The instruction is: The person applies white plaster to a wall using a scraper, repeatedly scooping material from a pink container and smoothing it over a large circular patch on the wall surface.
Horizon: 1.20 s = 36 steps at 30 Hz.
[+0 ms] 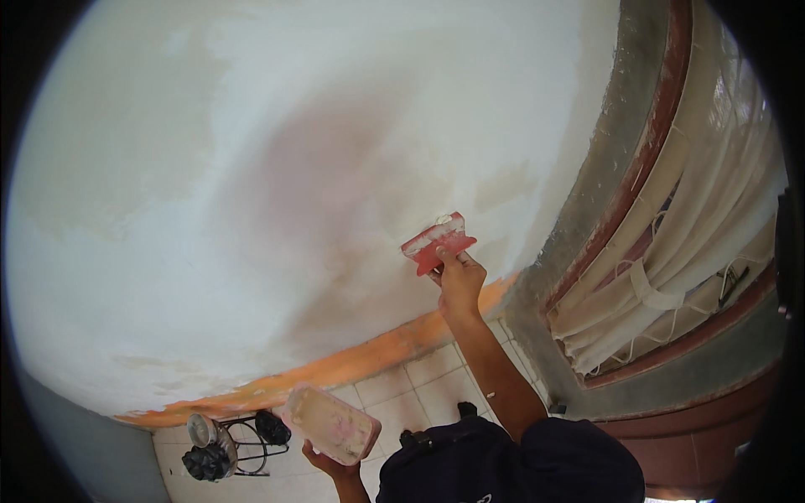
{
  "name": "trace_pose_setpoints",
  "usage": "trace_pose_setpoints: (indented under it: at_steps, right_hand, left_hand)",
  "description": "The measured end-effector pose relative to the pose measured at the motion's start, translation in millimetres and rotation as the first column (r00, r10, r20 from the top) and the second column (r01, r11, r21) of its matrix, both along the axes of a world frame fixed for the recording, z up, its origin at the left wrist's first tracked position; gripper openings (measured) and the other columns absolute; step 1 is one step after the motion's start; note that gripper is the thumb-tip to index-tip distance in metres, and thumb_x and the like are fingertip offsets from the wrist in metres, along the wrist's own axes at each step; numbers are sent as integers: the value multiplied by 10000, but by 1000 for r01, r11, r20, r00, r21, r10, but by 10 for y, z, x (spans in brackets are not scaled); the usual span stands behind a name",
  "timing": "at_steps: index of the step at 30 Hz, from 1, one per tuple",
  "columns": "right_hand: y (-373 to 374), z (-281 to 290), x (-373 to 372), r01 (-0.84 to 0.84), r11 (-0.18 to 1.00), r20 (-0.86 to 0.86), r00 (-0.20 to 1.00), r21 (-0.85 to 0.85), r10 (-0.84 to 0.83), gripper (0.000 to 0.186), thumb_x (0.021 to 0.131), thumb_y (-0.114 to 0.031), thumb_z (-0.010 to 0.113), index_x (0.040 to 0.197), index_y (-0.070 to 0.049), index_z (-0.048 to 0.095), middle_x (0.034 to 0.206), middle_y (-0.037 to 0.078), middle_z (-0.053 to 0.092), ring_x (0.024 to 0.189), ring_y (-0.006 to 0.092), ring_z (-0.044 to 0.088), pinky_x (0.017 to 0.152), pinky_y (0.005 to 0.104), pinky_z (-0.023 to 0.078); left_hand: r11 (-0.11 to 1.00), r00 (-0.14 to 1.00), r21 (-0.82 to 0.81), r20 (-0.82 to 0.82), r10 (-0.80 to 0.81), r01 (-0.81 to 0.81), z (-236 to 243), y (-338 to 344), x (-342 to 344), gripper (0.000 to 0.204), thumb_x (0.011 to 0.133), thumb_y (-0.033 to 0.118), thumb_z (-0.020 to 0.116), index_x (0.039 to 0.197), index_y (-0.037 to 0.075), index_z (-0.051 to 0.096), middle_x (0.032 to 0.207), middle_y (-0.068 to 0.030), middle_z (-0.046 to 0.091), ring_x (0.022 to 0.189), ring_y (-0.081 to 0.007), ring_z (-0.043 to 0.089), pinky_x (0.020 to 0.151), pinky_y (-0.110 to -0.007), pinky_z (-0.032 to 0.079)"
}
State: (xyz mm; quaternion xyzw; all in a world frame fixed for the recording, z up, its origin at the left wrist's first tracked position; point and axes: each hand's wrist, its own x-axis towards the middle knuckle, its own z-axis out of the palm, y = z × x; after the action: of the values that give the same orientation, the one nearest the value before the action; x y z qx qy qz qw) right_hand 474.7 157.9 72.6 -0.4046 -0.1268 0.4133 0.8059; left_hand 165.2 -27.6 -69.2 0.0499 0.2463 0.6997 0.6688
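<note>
My right hand [460,281] grips a red putty knife [439,244] with a wide blade, and whitish paste lies along its upper edge. The knife is held up close to the wall [360,210], which is patched with white and beige filler; whether the blade touches it I cannot tell. Lower down, my left hand [334,463] holds a shallow pinkish rectangular tray [369,444] from its near side. Pale paste is smeared over the tray's inside. Most of the left hand's fingers are hidden beneath the tray.
An orange band [360,365] runs along the wall's foot above a tiled floor [394,394]. At the lower left stands a dark round-topped stool [251,440] beside a bucket [201,429] and black plastic bags [206,462]. On the right, beige curtains [671,277] hang in a red-framed opening.
</note>
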Motion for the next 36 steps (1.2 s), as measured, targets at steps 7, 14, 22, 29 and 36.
trace_pose_setpoints:
  at_steps: [7, 14, 22, 29, 36]
  right_hand:
    - [103, 508, 72, -41, 999, 84, 996, 23, 39, 119, 870, -3, 621, 904, 104, 662, 884, 100, 663, 757, 130, 614, 667, 289, 527]
    - [116, 1102, -137, -45, 957, 179, 984, 285, -7, 115, 840, 14, 645, 929, 84, 666, 870, 107, 663, 760, 163, 644, 682, 311, 556]
    - [-52, 1569, 146, -121, 958, 109, 989, 262, 95, 63, 819, 24, 638, 880, 37, 639, 793, 81, 643, 680, 155, 615, 572, 253, 490]
    - [-568, 419, 402, -235, 964, -190, 948, 128, 256, 140, 838, 56, 593, 975, 40, 617, 919, 101, 648, 800, 169, 640, 663, 290, 550]
    - [-501, -49, 276, -81, 997, -285, 955, 8, 80, 153, 871, 51, 551, 1014, 92, 586, 924, 137, 636, 819, 221, 655, 747, 324, 571]
  left_hand:
    - [999, 999, -26, 12, 41, -41, -53, 46, -27, 756, 808, 511, 580, 1414, 91, 411, 1347, -112, 497, 1217, -315, 501, 1003, -491, 445]
    - [1000, 1000, 17, 1, 0, 0, -21, 103, -16, 759, 814, 508, 574, 1430, 103, 394, 1370, -113, 480, 1241, -321, 486, 1023, -504, 432]
    - [999, 998, 40, 55, 13, -15, -29, 162, -51, 769, 814, 500, 576, 1444, 108, 377, 1395, -119, 460, 1265, -329, 469, 1034, -518, 421]
    - [999, 1000, -36, 21, 1, 0, 120, 56, 70, 693, 842, 479, 558, 1383, 74, 407, 1290, -117, 503, 1180, -295, 526, 965, -463, 483]
    - [997, 997, -38, 43, -61, 63, 17, 102, 19, 715, 828, 467, 584, 1391, 67, 400, 1308, -123, 498, 1194, -304, 519, 987, -462, 470]
